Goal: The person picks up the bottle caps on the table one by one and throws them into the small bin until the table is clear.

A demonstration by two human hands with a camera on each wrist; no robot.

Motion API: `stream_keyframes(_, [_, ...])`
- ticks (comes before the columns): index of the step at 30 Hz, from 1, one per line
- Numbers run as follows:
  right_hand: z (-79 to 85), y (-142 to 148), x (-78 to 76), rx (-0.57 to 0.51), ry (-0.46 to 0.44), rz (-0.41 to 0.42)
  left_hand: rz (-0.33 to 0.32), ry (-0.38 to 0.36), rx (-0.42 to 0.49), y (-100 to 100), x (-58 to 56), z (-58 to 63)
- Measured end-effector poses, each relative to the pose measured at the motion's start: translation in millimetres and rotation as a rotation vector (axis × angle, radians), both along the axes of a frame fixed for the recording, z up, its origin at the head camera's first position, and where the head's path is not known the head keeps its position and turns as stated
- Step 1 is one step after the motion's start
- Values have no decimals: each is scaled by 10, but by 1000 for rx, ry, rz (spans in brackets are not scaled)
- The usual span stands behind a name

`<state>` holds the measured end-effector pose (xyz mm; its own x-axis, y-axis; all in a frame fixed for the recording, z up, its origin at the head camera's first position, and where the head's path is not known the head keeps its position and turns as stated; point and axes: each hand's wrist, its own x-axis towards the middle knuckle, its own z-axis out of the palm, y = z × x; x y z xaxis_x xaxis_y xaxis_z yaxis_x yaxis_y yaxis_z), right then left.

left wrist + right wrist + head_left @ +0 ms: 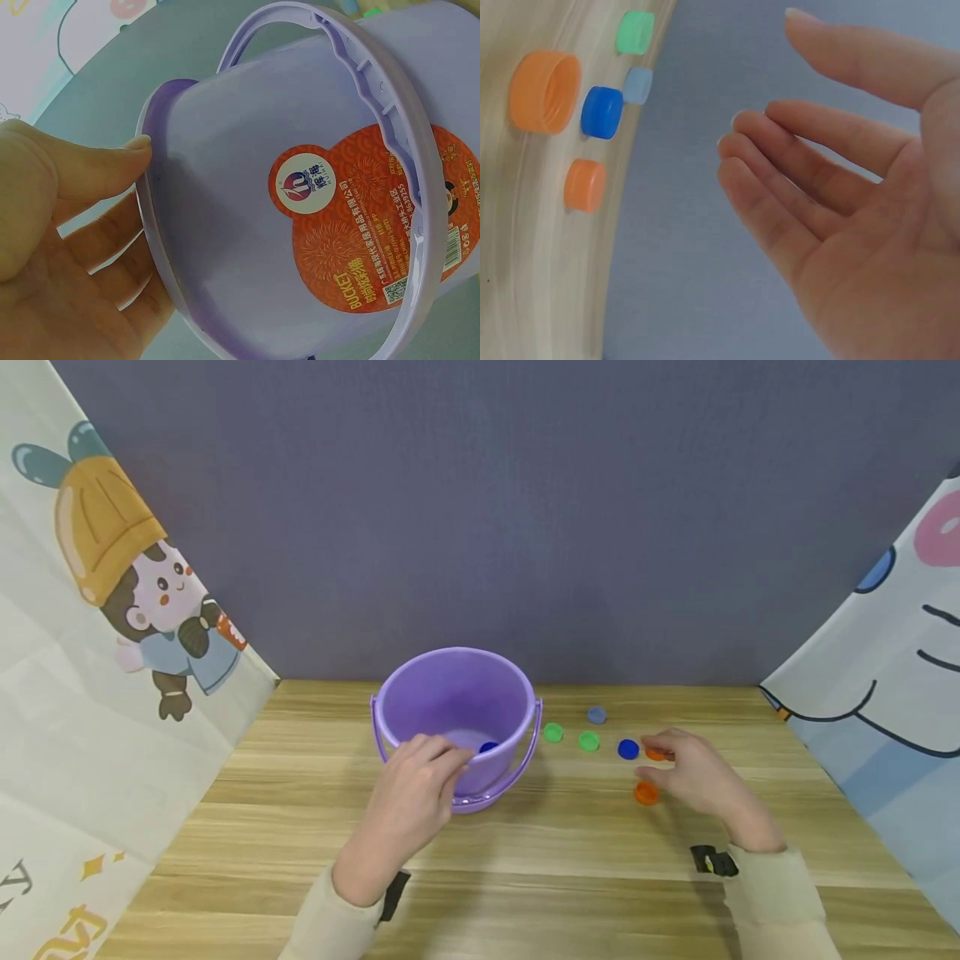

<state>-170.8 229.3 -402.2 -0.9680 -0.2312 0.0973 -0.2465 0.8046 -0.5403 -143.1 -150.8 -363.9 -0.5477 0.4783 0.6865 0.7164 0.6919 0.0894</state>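
Bucket, head view: a purple bucket (pixel 459 687) stands upright on the wooden tabletop (pixel 225 860), its handle (pixel 536 739) hanging down the near side; a dark blue piece (pixel 489 747) shows inside.
Left hand, head view: the left hand (pixel 416 781) has its grip closed on the bucket's near rim.
Caps, head view: right of the bucket lie two green caps (pixel 589 741), a grey-blue cap (pixel 597 716), a blue cap (pixel 628 749) and two orange caps (pixel 646 793).
Right hand, head view: the right hand (pixel 701 777) is beside the orange caps, partly covering the farther one.
Rim, left wrist view: the thumb tip touches the rim, other fingers behind it; a red label (pixel 337 259) marks the wall.
Palm, right wrist view: the grip is slack, fingers loosely bent, holding nothing; the caps sit apart from it.
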Motion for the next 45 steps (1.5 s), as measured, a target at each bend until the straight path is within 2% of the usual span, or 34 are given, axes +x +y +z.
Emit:
stream_keyframes(9, [-97, 86, -24, 21, -33, -15, -7, 4, 0, 18, -7, -17])
stream_keyframes(18, [-164, 156, -86, 96, -150, 6, -4, 7, 5, 25, -16, -23])
stream_keyframes(27, [-264, 154, -145, 91, -251, 6, -10, 12, 3, 26, -27, -19])
stream_keyframes(45, [-397, 123, -210, 165, -325, -39, -4, 13, 2, 28, -28, -25])
